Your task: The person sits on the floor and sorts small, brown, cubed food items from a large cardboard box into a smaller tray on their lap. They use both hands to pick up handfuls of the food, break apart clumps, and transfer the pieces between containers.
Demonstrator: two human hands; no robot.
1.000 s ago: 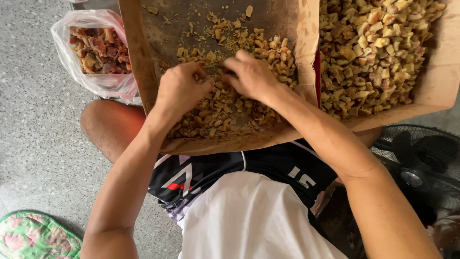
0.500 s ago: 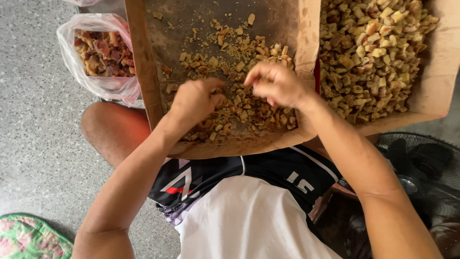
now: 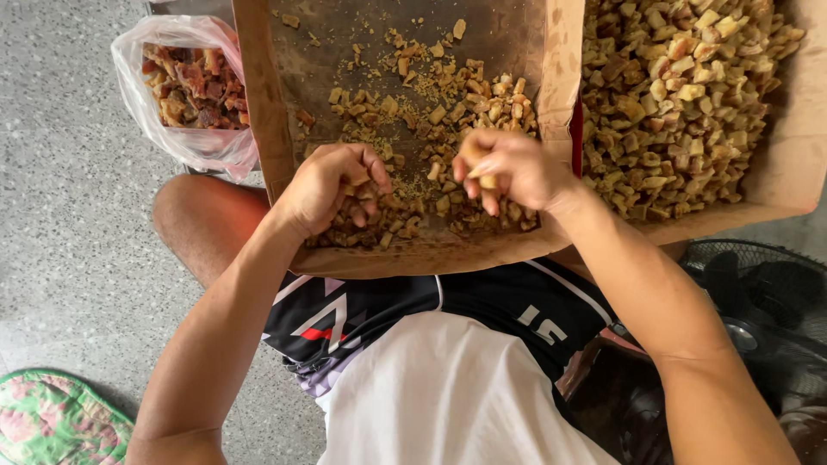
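A brown cardboard tray [image 3: 258, 120] rests on my lap with several small tan chopped pieces [image 3: 431, 112] scattered over it. My left hand [image 3: 332, 185] lies curled among the pieces near the tray's front edge, fingers closed over a few of them. My right hand [image 3: 508, 168] hovers just above the tray's right side and pinches a pale tan piece [image 3: 487, 181] between thumb and fingers. To the right, a second cardboard box [image 3: 801, 164] is filled with a thick heap of similar tan pieces [image 3: 680, 95].
A clear plastic bag [image 3: 185, 138] of reddish-brown scraps sits on the grey speckled floor at upper left. A black fan grille [image 3: 758, 293] stands at lower right. A green flowered cushion [image 3: 52, 422] lies at the bottom left corner.
Both hands have drawn back toward the tray's front edge. My right hand has lifted off the pile with a piece pinched in its fingers.
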